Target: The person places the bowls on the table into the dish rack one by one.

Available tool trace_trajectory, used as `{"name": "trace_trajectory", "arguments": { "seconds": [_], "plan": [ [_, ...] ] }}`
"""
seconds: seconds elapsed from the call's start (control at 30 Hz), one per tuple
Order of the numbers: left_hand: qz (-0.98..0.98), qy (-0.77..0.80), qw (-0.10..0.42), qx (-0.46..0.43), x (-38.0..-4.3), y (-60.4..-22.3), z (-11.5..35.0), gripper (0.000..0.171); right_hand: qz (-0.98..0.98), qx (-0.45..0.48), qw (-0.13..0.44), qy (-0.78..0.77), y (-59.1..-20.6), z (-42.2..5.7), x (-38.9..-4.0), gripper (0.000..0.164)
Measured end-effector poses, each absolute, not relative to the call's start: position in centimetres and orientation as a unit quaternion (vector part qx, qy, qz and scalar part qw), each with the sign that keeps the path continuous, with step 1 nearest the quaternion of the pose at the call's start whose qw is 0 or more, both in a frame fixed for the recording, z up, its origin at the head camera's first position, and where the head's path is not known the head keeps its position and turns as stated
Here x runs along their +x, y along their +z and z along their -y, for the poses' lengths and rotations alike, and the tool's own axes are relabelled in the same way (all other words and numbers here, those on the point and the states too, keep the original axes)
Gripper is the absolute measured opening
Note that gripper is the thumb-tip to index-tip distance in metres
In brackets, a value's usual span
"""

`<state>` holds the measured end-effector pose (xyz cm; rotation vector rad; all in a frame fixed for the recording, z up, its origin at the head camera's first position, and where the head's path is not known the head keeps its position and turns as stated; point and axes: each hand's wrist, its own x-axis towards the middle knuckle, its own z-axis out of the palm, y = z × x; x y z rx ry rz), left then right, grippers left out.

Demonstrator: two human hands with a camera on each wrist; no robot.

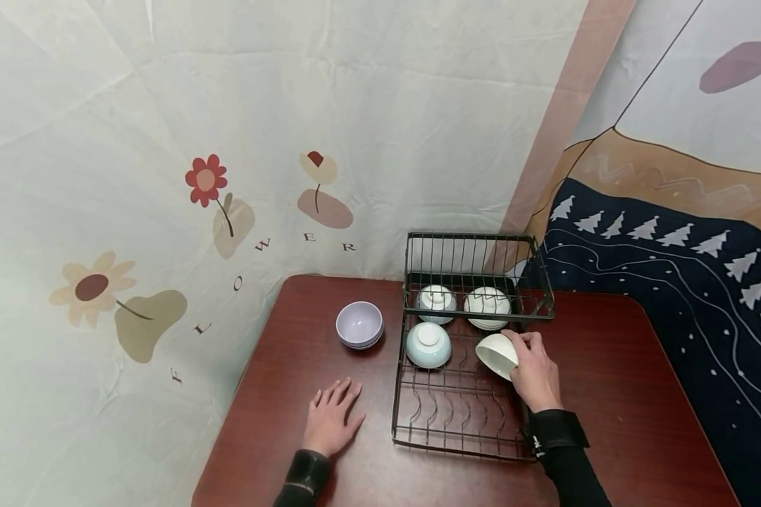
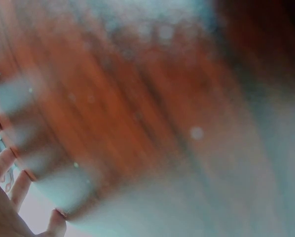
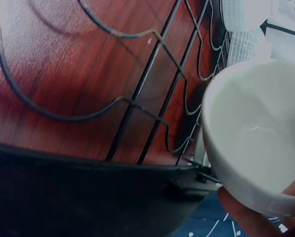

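Over the black rack (image 1: pixel 459 451), my right hand (image 1: pixel 537 374) pinched one white bowl (image 1: pixel 496 355) at its rim, with the bowl tilted. To the left of this hand, one light blue bowl (image 1: pixel 428 346) stood upside down in the rack. My left hand (image 1: pixel 332 420) rested with fingers spread on the surface (image 1: pixel 615 380), and beyond it stood the stacked purple bowls (image 1: pixel 360 324).

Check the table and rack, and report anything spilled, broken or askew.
No spill or breakage shows. Only one white bowl looks askew: it tilts over the rack, but the right hand holds it, so probably nothing is wrong. The lilac bowls stand upright on the table beside the rack.
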<state>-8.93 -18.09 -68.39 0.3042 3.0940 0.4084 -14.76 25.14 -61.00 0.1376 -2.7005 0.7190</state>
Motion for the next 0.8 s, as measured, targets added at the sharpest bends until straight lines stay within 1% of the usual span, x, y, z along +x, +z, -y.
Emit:
{"name": "trace_trajectory", "arguments": {
  "seconds": [0.27,0.4,0.5,0.63,0.8],
  "plan": [
    [-0.986,0.133,0.002,0.096,-8.9,-68.3,18.1,0.059,0.967,0.067,0.135,0.204,-60.8,-24.7,-15.1,0.08],
    [-0.986,0.132,0.004,0.097,-8.9,-68.3,18.1,0.059,0.975,0.078,0.126,0.168,-61.0,-24.7,-14.9,0.08],
    [-0.986,0.132,0.004,0.098,-9.0,-68.3,18.1,0.059,0.976,0.088,0.132,0.148,-61.2,-24.7,-14.9,0.077],
    [-0.987,0.127,0.0,0.099,-9.0,-68.3,18.2,0.059,0.974,0.103,0.155,0.128,-61.6,-24.6,-15.1,0.074],
    [-0.987,0.13,0.0,0.098,-8.9,-68.5,18.2,0.059,0.972,0.111,0.178,0.102,-61.9,-24.2,-15.5,0.078]
  ]
}}
